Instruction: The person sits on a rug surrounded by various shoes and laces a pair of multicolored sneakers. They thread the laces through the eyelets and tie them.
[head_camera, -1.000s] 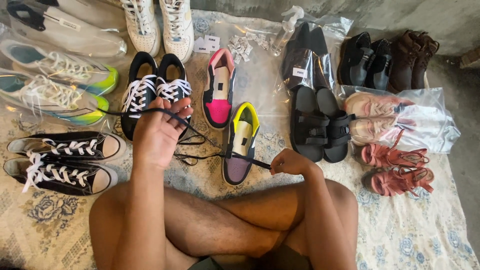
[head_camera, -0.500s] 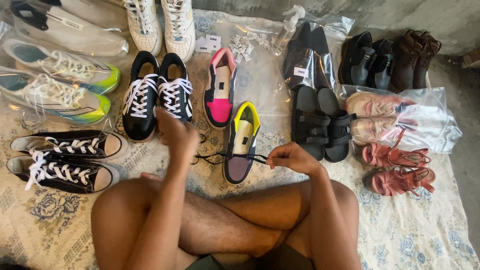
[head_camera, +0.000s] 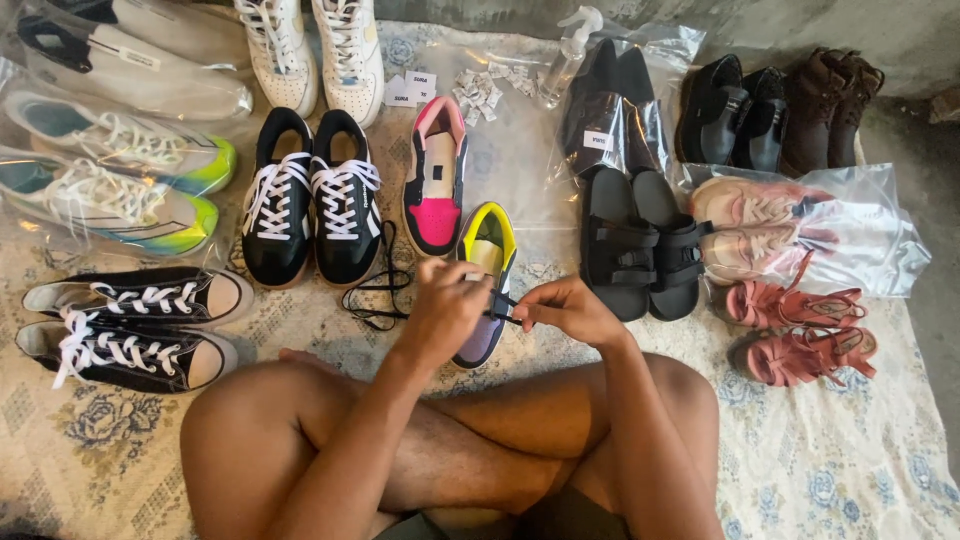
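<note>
Above the yellow-collared purple sneaker (head_camera: 484, 285) our left hand (head_camera: 447, 305) and right hand (head_camera: 567, 308) pinch a thin black shoelace (head_camera: 503, 307) between closed fingertips; its loose coil left of that sneaker could, we judge, snag and jerk free.

far left, two pale running shoes with green soles (head_camera: 120, 185) lie in clear bags. nearer, a pair of black high-top sneakers (head_camera: 130, 320) with white laces lies on its side. a pair of black low sneakers (head_camera: 310, 195) stands beside a pink shoe (head_camera: 435, 175). white sneakers (head_camera: 315, 50) sit at the far edge. right of centre are black strap sandals (head_camera: 640, 245), bagged pink shoes (head_camera: 760, 225), coral sandals (head_camera: 800, 330), brown boots (head_camera: 830, 100) and a spray bottle (head_camera: 568, 50), all on a floral cloth (head_camera: 850, 470).
</note>
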